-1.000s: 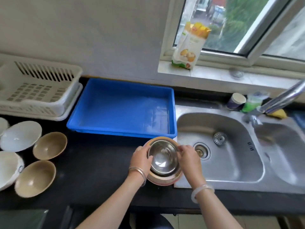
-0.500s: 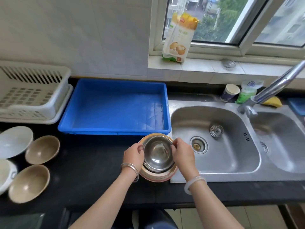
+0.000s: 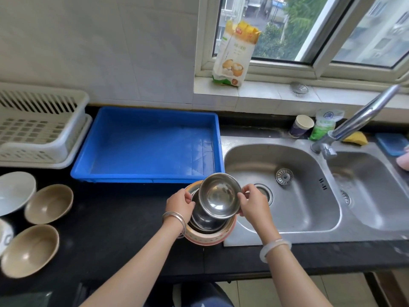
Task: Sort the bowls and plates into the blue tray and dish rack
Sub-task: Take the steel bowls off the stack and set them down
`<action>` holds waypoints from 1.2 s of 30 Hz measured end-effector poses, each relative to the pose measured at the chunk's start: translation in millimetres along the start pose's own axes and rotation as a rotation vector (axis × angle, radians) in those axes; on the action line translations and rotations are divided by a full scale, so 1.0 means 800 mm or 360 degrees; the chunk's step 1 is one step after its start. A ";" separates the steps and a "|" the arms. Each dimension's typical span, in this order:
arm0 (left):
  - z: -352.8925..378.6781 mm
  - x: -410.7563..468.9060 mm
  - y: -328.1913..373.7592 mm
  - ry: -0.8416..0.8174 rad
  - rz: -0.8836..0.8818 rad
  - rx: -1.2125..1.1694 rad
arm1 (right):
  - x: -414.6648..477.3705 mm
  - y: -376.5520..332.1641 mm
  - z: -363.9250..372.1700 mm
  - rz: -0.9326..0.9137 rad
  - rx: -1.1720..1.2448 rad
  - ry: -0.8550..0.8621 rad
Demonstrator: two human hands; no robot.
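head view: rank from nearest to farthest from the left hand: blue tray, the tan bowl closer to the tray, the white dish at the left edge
1. blue tray, just behind the left hand, which grips the bowl stack.
2. tan bowl, well to the left on the counter.
3. white dish, even farther left, cut by the frame edge.

Blue tray (image 3: 146,151) open-topped — near wall only.
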State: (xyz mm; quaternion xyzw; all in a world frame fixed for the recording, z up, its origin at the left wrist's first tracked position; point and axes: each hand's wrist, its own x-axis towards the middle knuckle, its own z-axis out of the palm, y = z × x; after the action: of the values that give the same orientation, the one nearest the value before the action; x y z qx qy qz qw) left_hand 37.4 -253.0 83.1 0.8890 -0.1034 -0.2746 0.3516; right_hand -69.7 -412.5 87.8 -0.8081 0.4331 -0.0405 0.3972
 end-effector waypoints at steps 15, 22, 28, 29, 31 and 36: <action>-0.059 0.001 -0.020 0.0214 -0.0112 -0.0418 | 0.011 -0.049 -0.009 -0.0102 0.0362 0.0018; -0.113 -0.015 -0.082 0.0485 -0.0335 -0.0664 | 0.015 -0.099 0.044 -0.0264 0.0421 -0.0186; -0.147 -0.045 -0.149 0.0708 -0.0572 -0.0879 | 0.008 -0.135 0.113 -0.0294 0.0380 -0.0416; -0.150 -0.051 -0.162 0.0753 -0.0619 -0.0914 | 0.005 -0.139 0.126 -0.0284 0.0409 -0.0484; -0.154 -0.062 -0.184 0.0830 -0.0716 -0.1002 | -0.001 -0.147 0.153 -0.0245 0.0435 -0.0604; -0.153 -0.082 -0.232 0.0951 -0.0919 -0.1163 | -0.014 -0.160 0.217 -0.0166 0.0303 -0.0794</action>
State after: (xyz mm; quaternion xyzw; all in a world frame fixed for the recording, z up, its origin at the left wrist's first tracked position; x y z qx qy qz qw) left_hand 49.5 -23.1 57.5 0.7406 0.3509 -0.1136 0.5617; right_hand 80.3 -259.1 59.3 -0.7733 0.2738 0.0991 0.5632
